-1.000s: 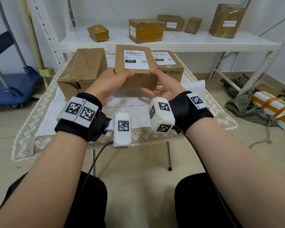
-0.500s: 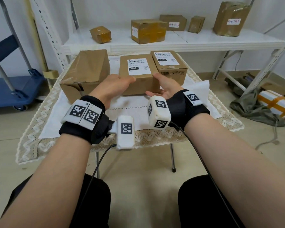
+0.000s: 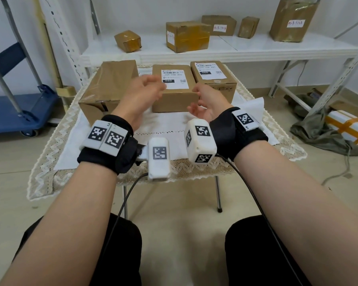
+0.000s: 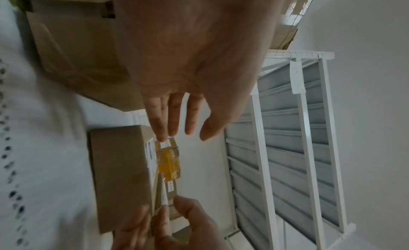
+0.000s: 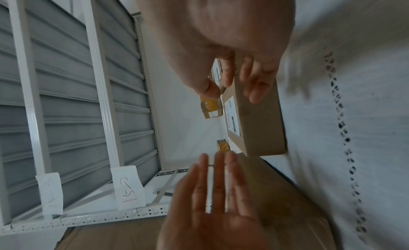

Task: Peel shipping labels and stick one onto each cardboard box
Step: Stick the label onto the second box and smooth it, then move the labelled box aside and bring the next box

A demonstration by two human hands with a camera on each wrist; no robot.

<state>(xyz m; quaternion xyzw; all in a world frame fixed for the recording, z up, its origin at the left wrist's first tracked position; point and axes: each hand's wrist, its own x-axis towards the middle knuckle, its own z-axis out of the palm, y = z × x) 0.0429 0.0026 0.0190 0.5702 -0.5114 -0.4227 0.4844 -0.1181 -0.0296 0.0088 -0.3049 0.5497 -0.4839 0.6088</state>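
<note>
Two of the three cardboard boxes on the surface [image 3: 50,153] already carry a white shipping label: the middle box [image 3: 175,98] and the right-hand box [image 3: 215,83] behind it. Beside them on the left, the large box [image 3: 110,87] shows only bare taped cardboard on the faces in view, so by my judgement it is the one left to do, at least among those on the surface.

Both hands hover just in front of the middle box and grip nothing. On the left hand [image 3: 142,96] the fingers are spread and loosely extended, blurred in the head view; the right hand [image 3: 207,104] is relaxed with gently curled fingers near the box's right front corner, apparently clear of the cardboard. No peeled label is in either hand. A white sheet [image 3: 254,106] lies on the surface to the right, possibly label stock, though I cannot tell.

Further boxes stand on the shelf [image 3: 256,51] behind, some with small white tags; whether they belong to the task is unclear.
</note>
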